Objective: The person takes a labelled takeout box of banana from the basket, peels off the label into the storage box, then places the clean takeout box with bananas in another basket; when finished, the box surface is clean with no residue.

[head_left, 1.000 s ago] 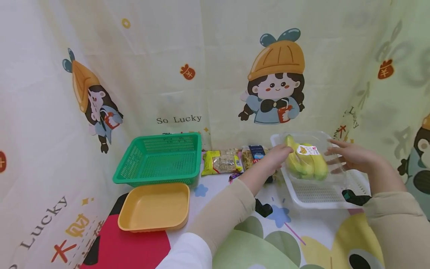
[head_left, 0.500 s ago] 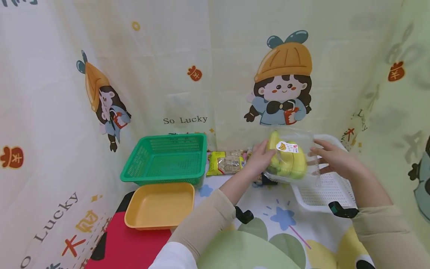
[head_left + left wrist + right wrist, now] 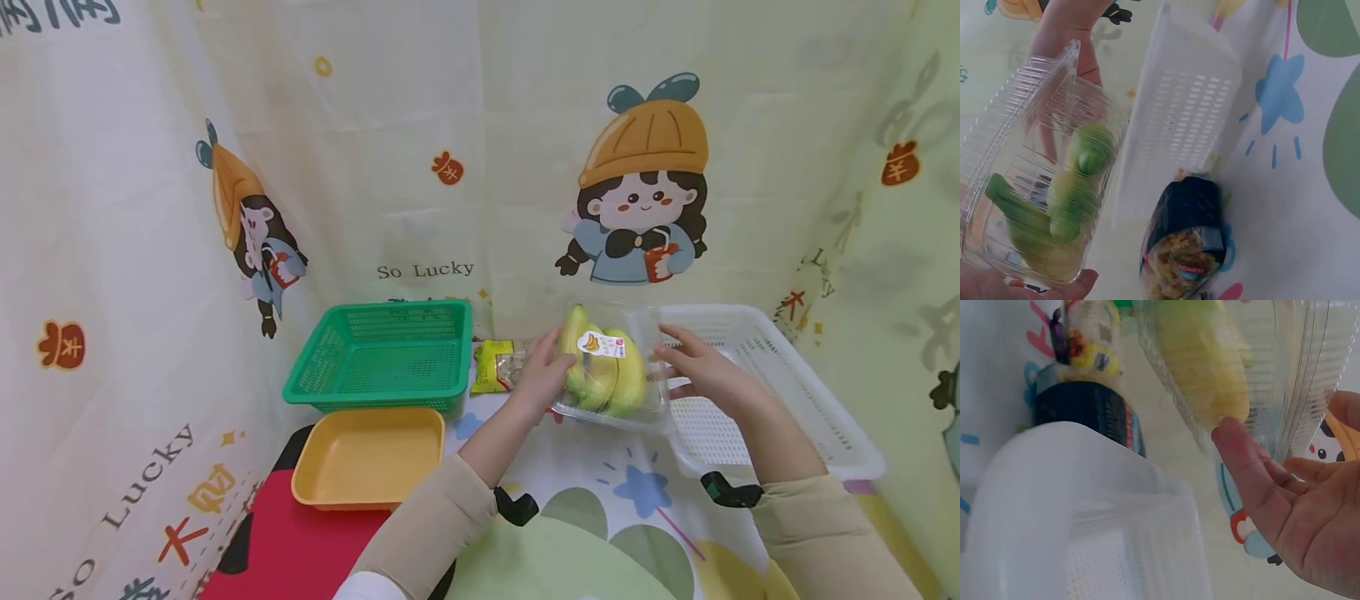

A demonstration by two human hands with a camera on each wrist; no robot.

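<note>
A clear plastic box of bananas [image 3: 604, 367], with a white label on its lid, is held up in front of the white basket. My left hand [image 3: 542, 377] grips its left side, thumb in front. On the opposite side my right hand [image 3: 708, 372] holds the edge, its thumb under the box and other fingers along the lid side in the right wrist view. Green banana tips [image 3: 1092, 156] show through the plastic in the left wrist view. Both hands keep the box off the table, slightly tilted.
The white perforated basket [image 3: 817, 408] stands at the right. At the left are a green basket [image 3: 307, 367] and a yellow tray [image 3: 367, 458]. A yellow snack bag [image 3: 491, 367] lies between, and a dark-labelled bag [image 3: 1188, 212] sits behind the box. A patterned cloth curtain closes the back.
Both hands have carried the box of bananas leftward, out from over the white basket to beside it, in front of the bags. The head view has shifted slightly.
</note>
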